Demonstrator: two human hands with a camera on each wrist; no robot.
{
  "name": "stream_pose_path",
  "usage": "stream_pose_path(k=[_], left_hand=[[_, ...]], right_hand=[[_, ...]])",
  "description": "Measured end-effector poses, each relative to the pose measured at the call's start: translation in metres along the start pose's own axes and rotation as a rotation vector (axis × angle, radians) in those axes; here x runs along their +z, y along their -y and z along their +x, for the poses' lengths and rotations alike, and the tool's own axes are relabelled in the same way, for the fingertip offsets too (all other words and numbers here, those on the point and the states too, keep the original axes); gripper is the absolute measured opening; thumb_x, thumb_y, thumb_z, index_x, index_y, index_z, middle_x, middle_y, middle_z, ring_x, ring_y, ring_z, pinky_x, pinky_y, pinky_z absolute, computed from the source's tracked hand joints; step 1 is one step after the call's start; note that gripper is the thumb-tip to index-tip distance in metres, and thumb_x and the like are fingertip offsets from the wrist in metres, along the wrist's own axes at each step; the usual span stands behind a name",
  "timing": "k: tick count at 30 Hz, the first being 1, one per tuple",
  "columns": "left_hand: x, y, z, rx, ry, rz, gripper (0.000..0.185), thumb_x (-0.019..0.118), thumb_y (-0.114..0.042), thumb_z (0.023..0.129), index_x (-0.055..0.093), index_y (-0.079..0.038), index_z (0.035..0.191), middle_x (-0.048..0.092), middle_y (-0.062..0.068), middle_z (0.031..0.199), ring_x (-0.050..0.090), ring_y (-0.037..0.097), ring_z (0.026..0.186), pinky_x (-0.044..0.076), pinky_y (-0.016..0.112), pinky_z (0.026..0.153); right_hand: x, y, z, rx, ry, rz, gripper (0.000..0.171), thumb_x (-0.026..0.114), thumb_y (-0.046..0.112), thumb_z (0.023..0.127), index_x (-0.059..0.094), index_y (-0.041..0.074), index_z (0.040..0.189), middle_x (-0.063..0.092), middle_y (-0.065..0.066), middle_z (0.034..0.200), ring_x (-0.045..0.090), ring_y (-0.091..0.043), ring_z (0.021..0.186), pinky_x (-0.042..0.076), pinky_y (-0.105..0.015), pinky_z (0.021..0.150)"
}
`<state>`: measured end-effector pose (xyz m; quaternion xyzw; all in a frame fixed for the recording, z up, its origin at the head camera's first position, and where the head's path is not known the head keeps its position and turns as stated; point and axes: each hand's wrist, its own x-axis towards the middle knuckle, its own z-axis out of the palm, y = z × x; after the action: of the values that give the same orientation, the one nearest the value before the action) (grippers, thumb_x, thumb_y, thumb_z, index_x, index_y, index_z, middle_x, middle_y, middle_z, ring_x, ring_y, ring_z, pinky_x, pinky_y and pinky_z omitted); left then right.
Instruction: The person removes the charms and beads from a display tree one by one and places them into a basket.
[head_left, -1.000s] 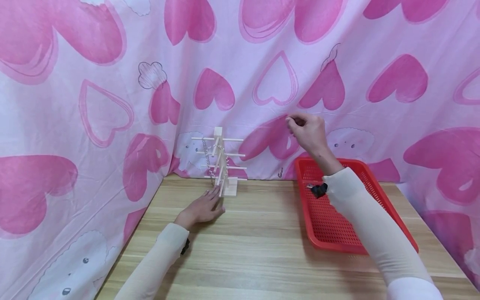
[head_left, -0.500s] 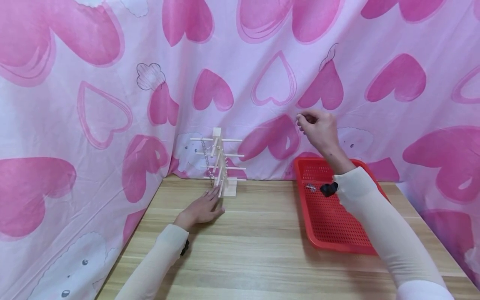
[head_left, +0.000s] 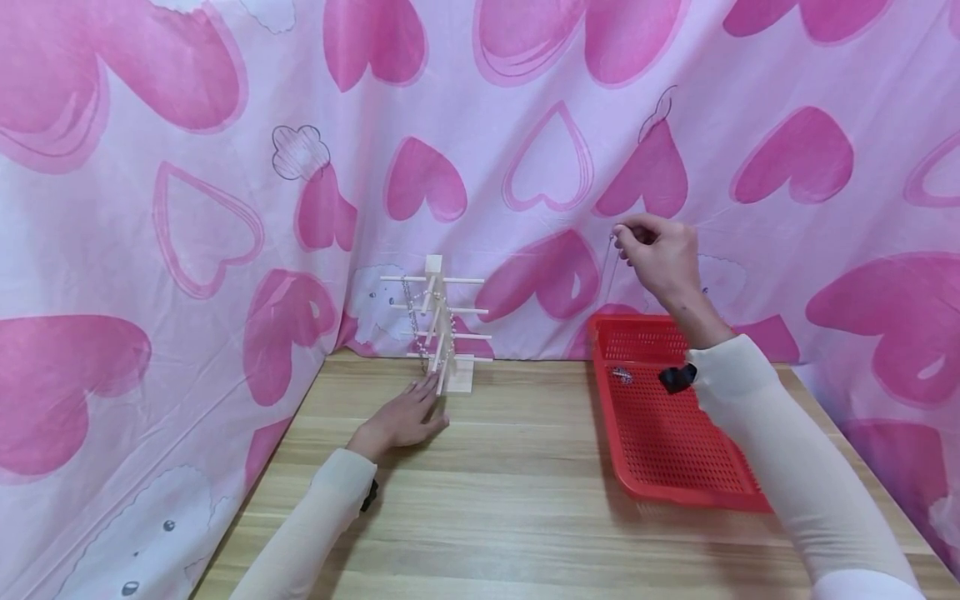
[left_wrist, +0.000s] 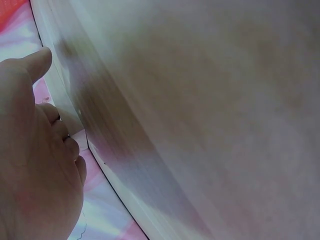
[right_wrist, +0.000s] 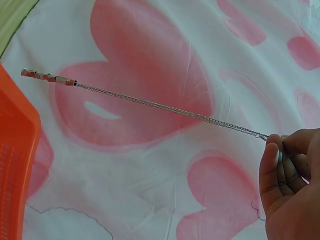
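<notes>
High above the red basket's back left corner, my right hand (head_left: 662, 254) pinches a thin silver necklace (right_wrist: 165, 107) by one end between thumb and finger. The doubled chain hangs down, with a row of small shiny block-like beads (right_wrist: 50, 77) at its lower end in the right wrist view. My left hand (head_left: 401, 414) lies with extended fingers at the foot of a wooden peg stand (head_left: 433, 265), its fingertips overlapping the lowest front pegs. A silver chain (head_left: 412, 308) and a pale beaded necklace (head_left: 452, 325) hang on the stand.
The red perforated basket (head_left: 622, 479) stands on the right of the wooden table (head_left: 517, 508). A small silver piece of jewellery (head_left: 622, 376) lies near its back left corner. A pink heart-print curtain (head_left: 487, 150) closes off the back and sides.
My right hand has moved to the right and slightly up, and the chain hanging from it shows more clearly against the curtain. The left hand has stayed at the stand.
</notes>
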<state>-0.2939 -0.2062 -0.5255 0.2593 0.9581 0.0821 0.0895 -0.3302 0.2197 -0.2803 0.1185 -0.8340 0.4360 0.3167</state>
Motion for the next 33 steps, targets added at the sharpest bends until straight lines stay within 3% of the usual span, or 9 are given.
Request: stream_pose_path(k=[8,19,26,33], left_hand=[[-0.001,-0.001,-0.001,0.007,0.003,-0.016,0.084,0.044,-0.053,0.111,0.017,0.002,0.168,0.008,0.019,0.179,0.010,0.037,0.167,0.015,0.051,0.137],[-0.003,-0.002,-0.002,0.017,-0.006,-0.020,0.084,0.044,-0.052,0.111,0.017,0.003,0.168,0.008,0.020,0.179,0.011,0.038,0.167,0.016,0.052,0.137],[-0.003,-0.002,-0.002,0.008,-0.005,-0.020,0.083,0.045,-0.051,0.111,0.018,0.003,0.168,0.009,0.020,0.178,0.012,0.039,0.166,0.017,0.052,0.137],[-0.003,-0.003,-0.002,0.013,0.000,-0.005,0.082,0.045,-0.049,0.112,0.016,0.004,0.168,0.009,0.021,0.178,0.012,0.040,0.166,0.016,0.052,0.137]], right_hand=[[-0.012,-0.003,-0.001,0.030,-0.003,0.005,0.029,0.070,0.027,0.104,0.082,0.003,0.114,0.077,-0.020,0.096,0.064,0.004,0.066,0.055,-0.007,0.064],[-0.032,-0.015,0.000,0.068,-0.015,0.018,0.029,0.072,0.026,0.103,0.081,0.002,0.115,0.067,0.025,0.077,0.065,0.005,0.064,0.055,-0.008,0.059],[-0.043,-0.025,-0.001,0.037,-0.035,-0.003,0.025,0.072,0.021,0.102,0.082,-0.001,0.110,0.062,0.034,0.070,0.063,0.009,0.060,0.053,-0.006,0.057],[-0.058,-0.039,-0.004,0.073,-0.045,-0.031,0.026,0.071,0.021,0.102,0.081,-0.001,0.113,0.060,0.037,0.068,0.061,0.010,0.059,0.050,-0.006,0.055]])
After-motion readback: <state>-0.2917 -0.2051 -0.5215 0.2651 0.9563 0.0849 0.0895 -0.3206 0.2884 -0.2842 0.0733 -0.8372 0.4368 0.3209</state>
